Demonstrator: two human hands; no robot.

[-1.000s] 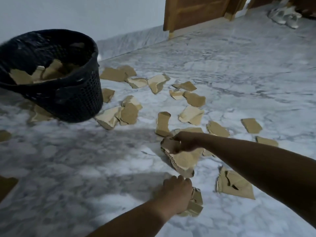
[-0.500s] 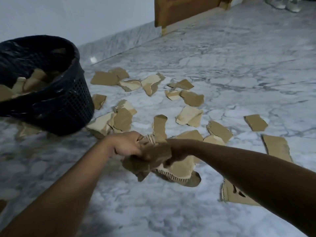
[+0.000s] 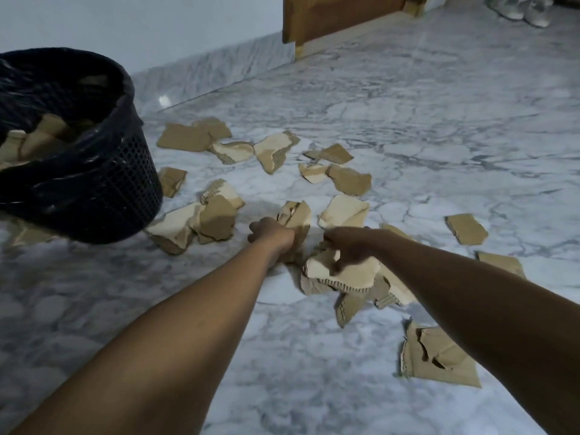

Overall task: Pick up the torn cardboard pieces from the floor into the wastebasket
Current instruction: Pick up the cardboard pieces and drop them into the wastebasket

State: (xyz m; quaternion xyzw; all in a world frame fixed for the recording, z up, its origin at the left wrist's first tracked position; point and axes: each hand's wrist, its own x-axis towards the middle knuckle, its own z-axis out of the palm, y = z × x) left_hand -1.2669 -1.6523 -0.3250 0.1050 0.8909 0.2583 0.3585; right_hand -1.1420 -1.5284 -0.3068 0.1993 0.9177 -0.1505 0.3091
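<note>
Head view: the left hand has moved up to mid-frame and its fingers are curled on a narrow brown torn cardboard strip that stands partly off the grey-white marble floor. Just to its right, the right hand has its fingers clamped on a ragged bundle of pale and brown corrugated cardboard, which hangs down to the floor.

A second ago the left hand was low in the frame on a crumpled piece. Half a second ago it had carried that piece to the right hand. Now that piece looks merged into the bundle, and the left hand is free for the next scrap. I judge this as gathering a handful before a single trip to the basket.

The black mesh plastic wastebasket, lined with a dark bag, sits at upper left and already holds several scraps. Many loose torn cardboard pieces lie scattered across mid-frame, with a large flat brown sheet at lower right, so much of the task remains.
</note>
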